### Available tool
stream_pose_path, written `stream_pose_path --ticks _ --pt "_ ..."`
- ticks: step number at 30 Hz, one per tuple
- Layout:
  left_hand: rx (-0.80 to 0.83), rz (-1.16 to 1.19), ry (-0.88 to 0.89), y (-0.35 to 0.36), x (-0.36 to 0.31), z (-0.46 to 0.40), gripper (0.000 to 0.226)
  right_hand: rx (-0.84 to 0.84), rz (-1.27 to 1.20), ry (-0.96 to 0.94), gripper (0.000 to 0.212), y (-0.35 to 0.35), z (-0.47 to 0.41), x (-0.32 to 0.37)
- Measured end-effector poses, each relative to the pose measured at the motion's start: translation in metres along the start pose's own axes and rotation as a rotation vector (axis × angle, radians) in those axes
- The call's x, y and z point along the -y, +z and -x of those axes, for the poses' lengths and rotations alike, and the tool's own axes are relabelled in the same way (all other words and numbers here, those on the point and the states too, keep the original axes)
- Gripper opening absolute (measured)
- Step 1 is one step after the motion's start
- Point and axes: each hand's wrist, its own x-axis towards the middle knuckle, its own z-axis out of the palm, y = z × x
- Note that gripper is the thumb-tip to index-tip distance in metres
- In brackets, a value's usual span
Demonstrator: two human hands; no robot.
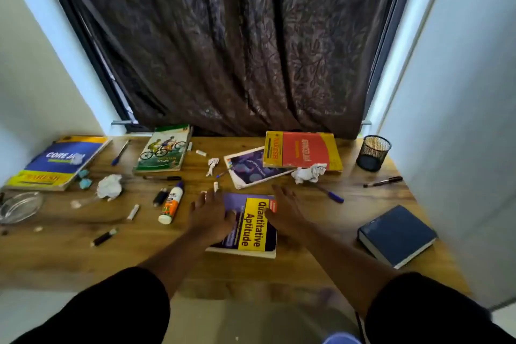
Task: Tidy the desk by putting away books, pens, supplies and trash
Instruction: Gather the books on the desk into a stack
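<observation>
2 black sleeves (117, 307) fill the bottom of the view, with bare forearms reaching out from them over the wooden worktop (321, 268). The left hand (210, 211) lies flat with fingers spread on the left half of the purple and yellow book (252, 227), its grip open and clamped on nothing. The right hand (284, 208) rests at the book's right edge, fingers straight and apart, thumb on the cover. This book sits at the middle of the worktop, nearest the person.

To the right lies a closed dark blue book (396, 234), near the front right corner. Behind it a black pen (384, 181) lies near a black mesh cup (373, 152), which stands upright at the back right. A red and yellow book (303, 150) overlaps a thin purple booklet (251, 169), and a crumpled paper ball (308, 173) touches the red book's near edge. A blue pen (331, 194) lies just beside the right hand.

On the left a glue bottle (170, 202) lies on its side, with a second paper ball (109, 186) farther left. A green cycling book (164, 148) sits at the back, a blue pen (120, 152) beside it. A blue and yellow book (60, 162) occupies the back left corner, a glass ashtray (19, 207) in front of it. A dark curtain (231, 42) hangs behind.
</observation>
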Motion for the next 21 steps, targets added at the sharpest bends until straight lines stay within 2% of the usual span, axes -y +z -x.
stream_pose_path --ticks 4,10,14,17,21 --pt "0.023 0.047 -0.122 0.003 0.02 0.002 0.087 0.075 -0.154 0.164 0.082 0.013 0.005 0.002" --pt "0.095 0.163 -0.155 0.002 0.032 -0.01 0.078 0.067 -0.206 0.286 0.063 0.021 -0.004 0.006" --pt "0.109 0.167 -0.159 0.001 0.034 -0.021 0.068 0.067 -0.236 0.35 0.059 0.019 -0.015 0.008" --pt "0.095 0.127 -0.139 -0.004 0.039 -0.032 0.06 0.064 -0.249 0.396 0.047 0.014 -0.023 0.009" --pt "0.167 0.178 -0.122 -0.01 0.049 -0.045 0.086 0.048 -0.17 0.45 0.036 0.008 -0.033 0.011"
